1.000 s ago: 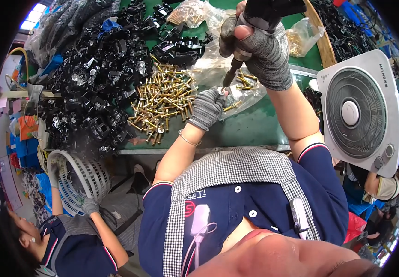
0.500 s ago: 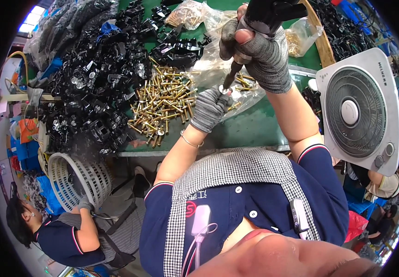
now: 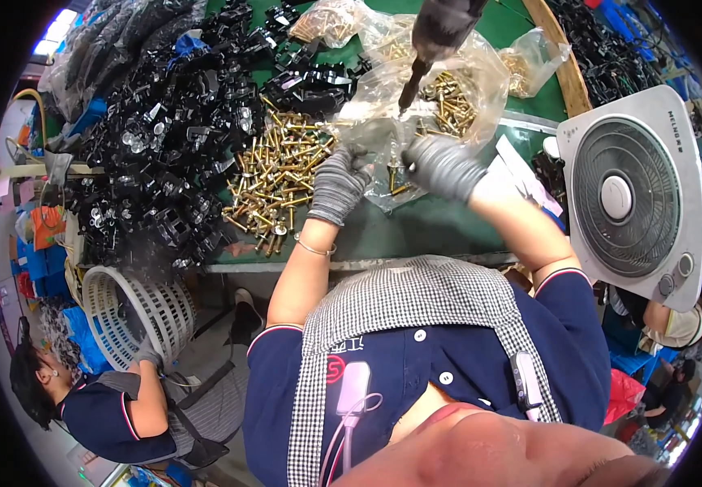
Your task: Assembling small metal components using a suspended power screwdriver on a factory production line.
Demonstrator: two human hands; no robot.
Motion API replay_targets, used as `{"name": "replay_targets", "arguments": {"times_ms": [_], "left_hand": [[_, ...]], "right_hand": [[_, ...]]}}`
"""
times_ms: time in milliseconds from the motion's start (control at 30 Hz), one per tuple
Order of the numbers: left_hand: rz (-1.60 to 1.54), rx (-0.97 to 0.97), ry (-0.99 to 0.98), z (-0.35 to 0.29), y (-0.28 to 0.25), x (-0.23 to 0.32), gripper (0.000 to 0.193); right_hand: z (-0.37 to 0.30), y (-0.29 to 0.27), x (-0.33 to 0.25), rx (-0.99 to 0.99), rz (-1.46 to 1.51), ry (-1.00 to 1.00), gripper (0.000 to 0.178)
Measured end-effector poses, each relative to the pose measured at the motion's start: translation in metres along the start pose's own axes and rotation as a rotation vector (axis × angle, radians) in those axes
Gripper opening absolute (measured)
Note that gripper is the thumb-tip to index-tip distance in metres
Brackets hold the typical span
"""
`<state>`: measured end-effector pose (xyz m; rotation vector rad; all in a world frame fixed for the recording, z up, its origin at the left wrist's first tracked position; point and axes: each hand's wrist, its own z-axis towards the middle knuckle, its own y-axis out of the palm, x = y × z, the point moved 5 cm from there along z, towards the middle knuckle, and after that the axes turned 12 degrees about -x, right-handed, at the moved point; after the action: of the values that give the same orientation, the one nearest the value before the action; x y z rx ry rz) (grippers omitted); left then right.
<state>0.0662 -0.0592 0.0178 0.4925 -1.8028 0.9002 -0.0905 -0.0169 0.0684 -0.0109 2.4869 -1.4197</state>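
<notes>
The heaped gold screws (image 3: 279, 180), pointing every way, lie on the table (image 3: 448, 231) just left of your nearer left hand (image 3: 340, 187), its fingers curled; your right hand (image 3: 446, 165) blurs, opening unclear; I cannot tell what either holds

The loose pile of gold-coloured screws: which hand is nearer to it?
Left. The left hand is at the right edge of the loose pile; the right hand is farther right, by the clear plastic bag.

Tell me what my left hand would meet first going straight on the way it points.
Probably the clear plastic bag, just ahead of your left hand; depth is unclear from this view, so the two may already be touching.
</notes>
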Motion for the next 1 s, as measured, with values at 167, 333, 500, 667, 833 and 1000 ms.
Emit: {"name": "replay_targets", "arguments": {"times_ms": [167, 333, 500, 667, 833, 1000], "left_hand": [[0.206, 0.116, 0.145, -0.018, 0.003, 0.007, 0.020], [0.136, 0.006, 0.246, -0.031, 0.031, 0.021, 0.026], [0.320, 0.039, 0.336, -0.037, 0.037, 0.038, 0.024], [0.403, 0.032, 0.383, -0.036, 0.041, 0.038, 0.023], [0.421, 0.058, 0.377, -0.037, 0.038, 0.039, 0.022], [0.422, 0.070, 0.374, -0.038, 0.037, 0.040, 0.022]], "right_hand": [[0.007, 0.039, -0.029, 0.107, -0.102, -0.102, 0.020], [-0.016, 0.002, -0.017, 0.268, 0.414, -0.204, 0.025], [-0.024, 0.022, 0.005, 0.200, 0.930, -0.260, 0.022], [-0.031, 0.030, 0.009, 0.259, 0.657, -0.160, 0.021], [-0.042, 0.012, 0.000, 0.570, 0.526, -0.357, 0.021], [-0.033, 0.019, -0.002, 0.364, 0.491, -0.293, 0.029]]}}
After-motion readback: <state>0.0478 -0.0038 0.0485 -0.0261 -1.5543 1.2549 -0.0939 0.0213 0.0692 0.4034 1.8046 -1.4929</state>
